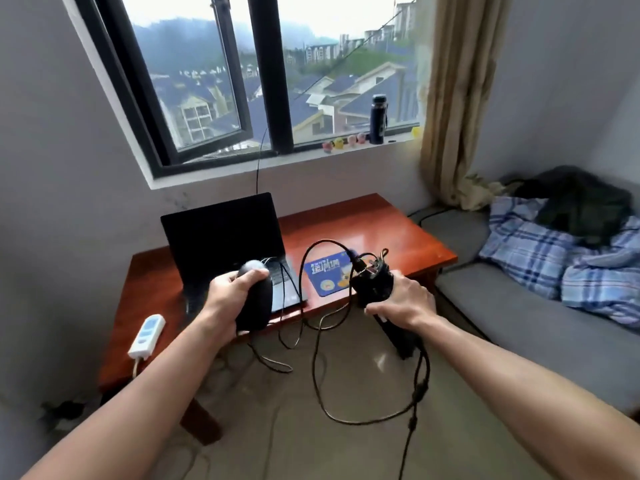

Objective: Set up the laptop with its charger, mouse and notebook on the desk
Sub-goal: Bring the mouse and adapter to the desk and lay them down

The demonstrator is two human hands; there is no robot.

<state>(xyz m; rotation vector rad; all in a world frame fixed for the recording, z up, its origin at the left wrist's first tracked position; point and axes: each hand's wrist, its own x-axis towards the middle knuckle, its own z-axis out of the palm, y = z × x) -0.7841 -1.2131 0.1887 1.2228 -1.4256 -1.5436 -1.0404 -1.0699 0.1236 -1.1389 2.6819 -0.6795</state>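
Two bare forearms reach forward over the floor toward the bench (381,230). The left hand (225,297) has its fingers (251,276) wrapped round a black mouse (256,306), held above the bench's near edge just in front of the open laptop (225,237). The mouse's thin cord hangs off it in loops. The right hand (405,301) grasps the charger (372,284) from the side. The plug prongs point up and away, and its thick cable (318,375) arcs over the bench and sags in a wide loop toward the floor.

The laptop stands at the back left of the bench, screen dark, facing the person. A blue pad (327,273) lies flat just right of it, between the two hands. No notebook shows.

The setup looks partly done, with the laptop placed and the mouse and charger still in hand. The mouse probably goes on the pad, which lies ahead and to the right of the left hand, near the right hand. The white power strip (147,336) sits at the bench's near left corner, its long axis running toward the person. It is close under the left arm and well apart from the charger. So each item is held on the side opposite its likely spot, and the cords between could tangle or snag the laptop.
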